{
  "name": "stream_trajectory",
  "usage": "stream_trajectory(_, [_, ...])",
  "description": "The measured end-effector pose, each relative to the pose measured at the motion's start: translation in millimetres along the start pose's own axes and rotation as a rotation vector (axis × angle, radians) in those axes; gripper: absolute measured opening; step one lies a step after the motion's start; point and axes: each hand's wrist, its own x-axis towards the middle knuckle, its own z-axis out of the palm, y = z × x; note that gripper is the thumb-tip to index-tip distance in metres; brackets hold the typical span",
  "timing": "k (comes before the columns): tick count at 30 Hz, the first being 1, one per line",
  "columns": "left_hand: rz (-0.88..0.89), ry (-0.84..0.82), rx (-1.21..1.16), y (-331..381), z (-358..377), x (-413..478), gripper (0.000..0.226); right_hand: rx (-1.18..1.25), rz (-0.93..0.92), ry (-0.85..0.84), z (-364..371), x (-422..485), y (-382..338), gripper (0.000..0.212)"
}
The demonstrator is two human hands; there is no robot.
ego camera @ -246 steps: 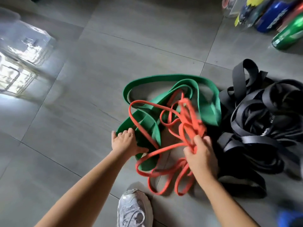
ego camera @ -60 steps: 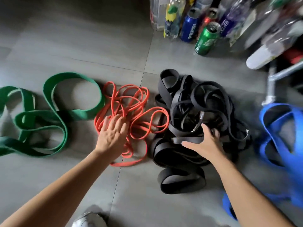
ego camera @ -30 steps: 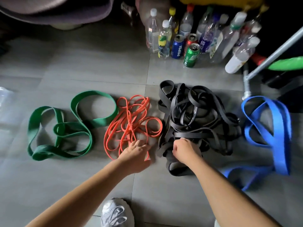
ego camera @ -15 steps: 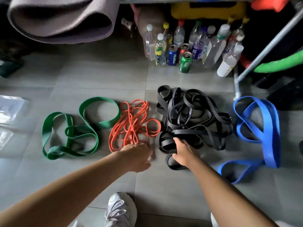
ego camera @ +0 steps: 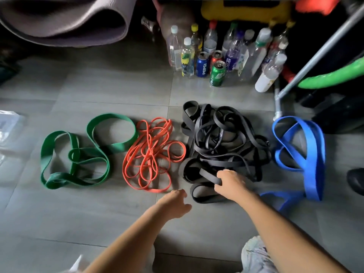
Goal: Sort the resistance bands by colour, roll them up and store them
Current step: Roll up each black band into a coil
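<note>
**Hands drop back from the piles; four colours laid out**

Both hands sit lower than half a second ago: left hand (ego camera: 174, 203) has come off the orange bands (ego camera: 151, 156) and hovers over bare floor (ego camera: 98, 209) just in front of them, fingers loosely curled, holding nothing. Right hand (ego camera: 229, 184) rests at the near edge of the black bands (ego camera: 222, 146), thumb and fingers closed on one black strap. Camera has tilted up a bit, so more of the back shows.

Bands lie on the floor in a row, left to right: green bands (ego camera: 78, 154), orange, black, blue bands (ego camera: 301, 152). Green and orange nearly touch; orange and black just beside each other; blue is near the black pile's right side, whether touching I cannot tell. All loose, none rolled. Black pile is the biggest and tangled.

Containers: cluster of plastic bottles (ego camera: 232, 46) at the back, upright, capped, mostly clear; contents hard to tell. Three cans stand in front: blue can (ego camera: 202, 65), red can (ego camera: 216, 57), green can (ego camera: 217, 73), tops look opened. White bottle (ego camera: 269, 75) leans at the right end. Clear plastic thing (ego camera: 9, 127) at the left edge, blurred, contents unreadable.

Rolled grey mat (ego camera: 65, 18) top left. Metal pole (ego camera: 319, 50) at right. Shoe (ego camera: 256, 255) bottom right.
</note>
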Motion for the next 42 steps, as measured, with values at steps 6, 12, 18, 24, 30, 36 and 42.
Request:
stream_trajectory(6, [0.127,0.140,0.019,53.2,-18.6,-66.0,0.043,0.482,0.173,0.407,-106.2,-75.0,30.2,0.040])
stream_trajectory(12, [0.242,0.332,0.045,88.2,-53.6,-130.3,0.018,0.888,-0.162,0.783,-247.1,-179.0,1.0,0.023])
stream_trajectory(18, [0.366,0.561,-0.343,130.2,-82.3,-187.1,0.087,0.903,-0.465,0.856,-324.9,-285.0,-44.8,0.010])
stream_trajectory(24, [0.762,0.624,-0.626,185.1,-102.1,-257.1,0.044,0.732,-0.552,0.618,-299.8,-319.7,-69.5,0.010])
stream_trajectory(30, [0.920,0.684,-0.816,188.0,-105.3,-316.8,0.022,0.828,-0.598,0.503,-252.7,-303.0,-55.1,0.055])
stream_trajectory(36, [0.960,0.773,-1.444,154.3,-142.3,-380.4,0.027,0.476,-0.196,0.295,-128.7,-272.3,-26.6,0.021])
stream_trajectory(42, [0.600,0.964,-1.197,91.5,-158.1,-373.6,0.025,0.589,-0.129,0.434,-153.1,-283.4,-6.5,0.014])
